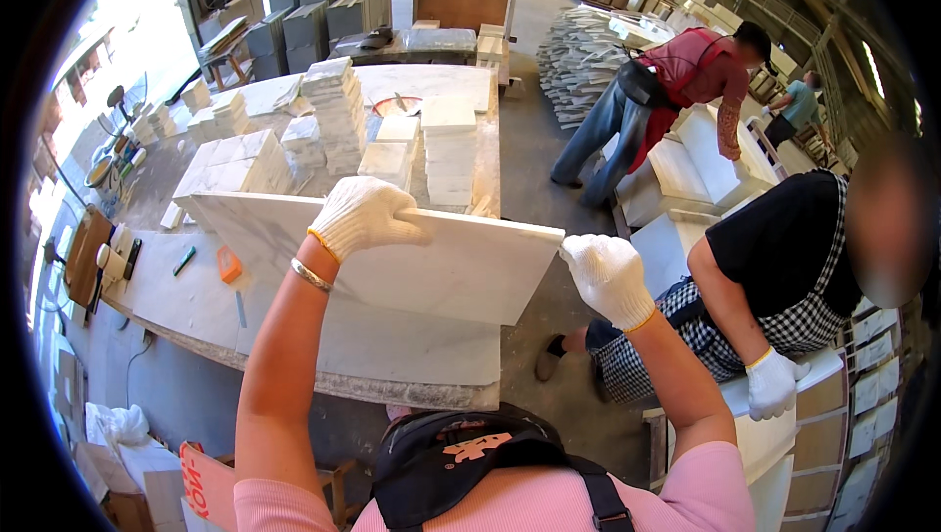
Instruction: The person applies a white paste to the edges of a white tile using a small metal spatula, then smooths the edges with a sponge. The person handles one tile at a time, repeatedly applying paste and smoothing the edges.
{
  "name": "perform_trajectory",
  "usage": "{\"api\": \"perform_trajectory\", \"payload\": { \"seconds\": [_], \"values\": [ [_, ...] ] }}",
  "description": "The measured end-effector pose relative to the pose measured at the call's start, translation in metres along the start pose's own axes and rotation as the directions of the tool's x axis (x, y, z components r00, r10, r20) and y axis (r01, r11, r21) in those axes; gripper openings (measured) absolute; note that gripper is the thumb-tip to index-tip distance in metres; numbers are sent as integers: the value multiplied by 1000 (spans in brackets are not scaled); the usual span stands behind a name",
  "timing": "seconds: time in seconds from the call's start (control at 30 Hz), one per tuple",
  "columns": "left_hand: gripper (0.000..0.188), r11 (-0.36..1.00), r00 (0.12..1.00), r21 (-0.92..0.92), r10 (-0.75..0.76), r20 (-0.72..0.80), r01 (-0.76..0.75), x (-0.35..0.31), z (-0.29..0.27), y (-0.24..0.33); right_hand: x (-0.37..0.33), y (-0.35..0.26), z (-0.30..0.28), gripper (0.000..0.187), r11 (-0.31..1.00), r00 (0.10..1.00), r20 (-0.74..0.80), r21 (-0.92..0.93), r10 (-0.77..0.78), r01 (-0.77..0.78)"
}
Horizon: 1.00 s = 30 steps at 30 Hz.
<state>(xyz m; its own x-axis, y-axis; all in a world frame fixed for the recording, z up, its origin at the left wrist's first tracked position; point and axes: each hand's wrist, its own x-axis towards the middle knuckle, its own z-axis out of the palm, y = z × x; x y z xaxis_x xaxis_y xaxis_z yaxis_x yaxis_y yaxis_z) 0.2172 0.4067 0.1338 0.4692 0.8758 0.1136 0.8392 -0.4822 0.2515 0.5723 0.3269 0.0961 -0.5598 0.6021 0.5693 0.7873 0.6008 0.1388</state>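
A long white stone slab (461, 263) with faint grey veins stands on its long edge over the work table (421, 351). Its right end juts past the table's right side; whether its lower edge rests on the table I cannot tell. My left hand (363, 218), in a white knitted glove, grips the top edge near the middle, thumb on the near face. At the slab's upper right corner, my right hand (610, 279) is closed in a matching glove, its fingertips at the corner. An orange tool (228, 264) and a green marker (184, 260) lie left of the slab.
Behind the slab rise stacks of white tiles (335, 116) and a tile block (235, 165). Close on the right, a co-worker in a checked apron (637, 365) rests a gloved hand (774, 383) on another slab. Farther back, a person in red (691, 67) bends over large slabs.
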Motion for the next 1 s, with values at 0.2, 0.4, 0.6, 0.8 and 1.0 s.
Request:
{"api": "perform_trajectory", "payload": {
  "seconds": [0.2,0.4,0.6,0.8,1.0],
  "values": [
    [41,998,997,0,59,-51,-59,8,13,-3,-2,9,8,26,999,995,-94,-19,-29,27],
    [40,998,999,35,43,-11,-42,11,12,-10,2,14,18,27,996,996,-60,-58,-66,63],
    [42,1000,1000,10,13,-22,-12,15,13,-12,1,17,31,23,999,996,-74,5,-41,42],
    [39,999,998,1,35,-55,-35,27,16,-18,-16,29,52,7,999,992,121,23,41,-44],
    [38,998,996,-11,54,-73,-55,31,17,-22,-16,29,44,12,981,993,78,161,93,-105]
  ]
}}
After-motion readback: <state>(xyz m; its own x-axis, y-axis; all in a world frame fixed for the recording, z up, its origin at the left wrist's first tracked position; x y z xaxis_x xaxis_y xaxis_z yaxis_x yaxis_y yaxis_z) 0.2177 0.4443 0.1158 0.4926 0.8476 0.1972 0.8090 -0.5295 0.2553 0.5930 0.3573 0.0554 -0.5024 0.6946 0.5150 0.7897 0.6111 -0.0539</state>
